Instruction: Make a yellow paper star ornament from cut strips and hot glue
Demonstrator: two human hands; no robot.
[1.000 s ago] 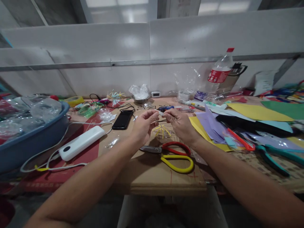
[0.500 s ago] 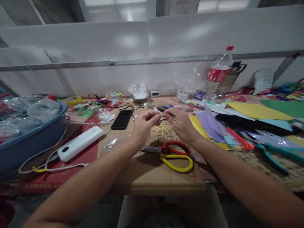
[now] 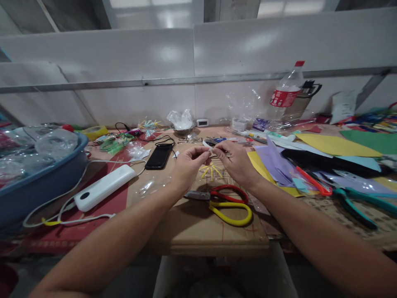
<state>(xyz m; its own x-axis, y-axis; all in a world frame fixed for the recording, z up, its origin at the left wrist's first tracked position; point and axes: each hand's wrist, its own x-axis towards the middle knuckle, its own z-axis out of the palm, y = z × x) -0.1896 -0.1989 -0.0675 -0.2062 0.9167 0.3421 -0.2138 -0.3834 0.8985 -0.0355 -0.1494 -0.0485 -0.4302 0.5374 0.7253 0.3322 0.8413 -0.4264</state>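
My left hand [image 3: 191, 164] and my right hand [image 3: 234, 162] meet fingertip to fingertip above the cardboard [image 3: 173, 236]. Both are pinched closed on something too small to make out. Just below the fingertips, thin yellow strips [image 3: 211, 169] fan out from one point. Behind the hands a white ring-shaped roll [image 3: 208, 142] shows in part. Scissors [image 3: 231, 207] with one red and one yellow handle lie nearer my body, blades pointing left. A black phone [image 3: 159, 156] lies left of my left hand.
At left are a white power bank [image 3: 104, 188] with a cable and a blue basin [image 3: 46, 182] of plastic. Purple sheets [image 3: 274, 159], a red-handled tool [image 3: 314, 181] and teal-handled pliers [image 3: 353, 207] lie at right. A bottle [image 3: 285, 97] stands behind.
Both hands stay pinched together in nearly the same place, with only slight shifts of the fingers. The other objects look unmoved.
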